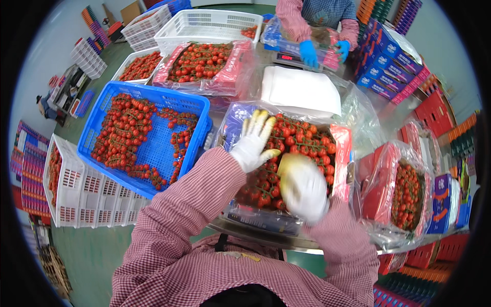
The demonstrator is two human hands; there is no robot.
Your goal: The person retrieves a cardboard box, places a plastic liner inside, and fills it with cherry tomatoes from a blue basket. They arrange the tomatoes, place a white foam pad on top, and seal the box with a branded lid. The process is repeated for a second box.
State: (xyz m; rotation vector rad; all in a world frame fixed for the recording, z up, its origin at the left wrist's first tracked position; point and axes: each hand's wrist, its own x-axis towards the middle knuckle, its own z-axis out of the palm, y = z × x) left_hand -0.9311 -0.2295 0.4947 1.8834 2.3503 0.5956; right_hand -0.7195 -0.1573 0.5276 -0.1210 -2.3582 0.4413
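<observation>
In front of me stands a printed cardboard box (pixel 341 153) lined with clear plastic and filled with cherry tomatoes on the vine (pixel 303 134). My left hand (pixel 253 142), in a white glove with yellowish fingertips, lies with fingers spread over the box's left part, on its flap and beside the tomatoes. My right hand (pixel 305 188), gloved the same way, is blurred over the lower middle of the tomatoes; whether it grips any is hidden. White sheets (pixel 301 90) lie just behind the box. To the left, a blue plastic crate (pixel 144 86) holds more vine tomatoes.
Behind are a pink tomato box (pixel 238 65), a large white crate (pixel 209 17) and a digital scale (pixel 285 57). A co-worker's blue-gloved hands (pixel 308 53) rest by a bagged box. Another tomato box (pixel 374 184) stands right; stacked blue boxes (pixel 387 61) rise back right. White crates (pixel 82 199) stand left.
</observation>
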